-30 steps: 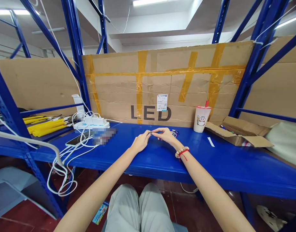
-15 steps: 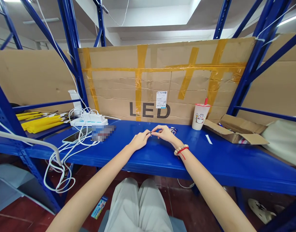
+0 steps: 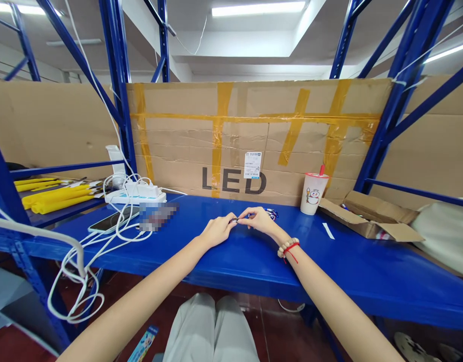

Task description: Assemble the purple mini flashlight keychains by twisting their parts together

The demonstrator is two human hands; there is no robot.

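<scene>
Just above the blue tabletop [image 3: 231, 266], my left hand [image 3: 218, 229] and my right hand [image 3: 257, 220] meet fingertip to fingertip. Between them is a small dark object [image 3: 235, 220], pinched by both; it is too small to name and mostly covered by the fingers. Several small blue-and-white pieces [image 3: 271, 214] lie in a pile just behind my right hand, partly hidden by it. A beaded bracelet and a red string circle my right wrist.
A paper cup [image 3: 313, 194] with a red straw, a white strip [image 3: 328, 231] and an open cardboard box [image 3: 371, 216] are on the right. On the left lie a phone [image 3: 112, 221], a power strip [image 3: 135, 196] and tangled white cables. A taped cardboard panel [image 3: 178, 146] stands behind.
The camera has tilted up slightly, so the scene sits lower in view. Both hands keep their pinch on the small object, almost unmoved over the table.
</scene>
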